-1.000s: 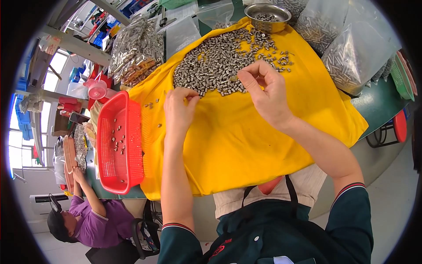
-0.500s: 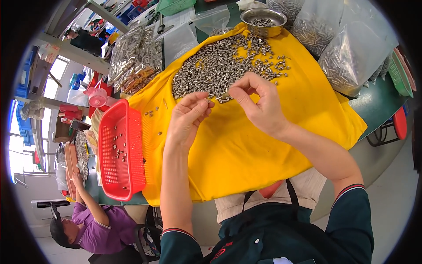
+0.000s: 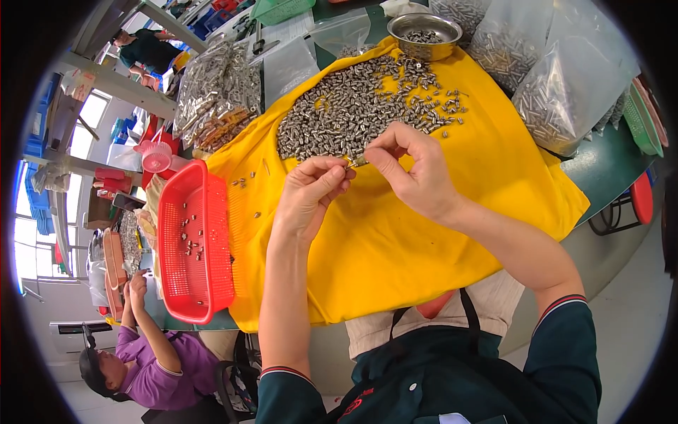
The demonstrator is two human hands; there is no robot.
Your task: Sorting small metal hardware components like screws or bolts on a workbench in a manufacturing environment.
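Observation:
In front of the heap, my left hand is closed in a pinch, its fingertips around a small metal piece that they mostly cover. My right hand pinches a thin, brassy-looking piece, whose far end meets the left fingertips. How the two pieces join is too small to tell. Just beyond both hands lies a wide heap of small silvery metal cylinders on a yellow cloth. To the left, a red plastic basket holds several similar small parts.
A steel bowl of small parts stands beyond the heap. Clear bags of metal pieces crowd the far right; bagged silvery parts pile up far left. A co-worker in purple sits at left, hands over the same bench.
My hands have come closer together, so the brassy piece now meets the left fingertips. The left hand shifted slightly right and nearer. The co-worker's hands have moved too.

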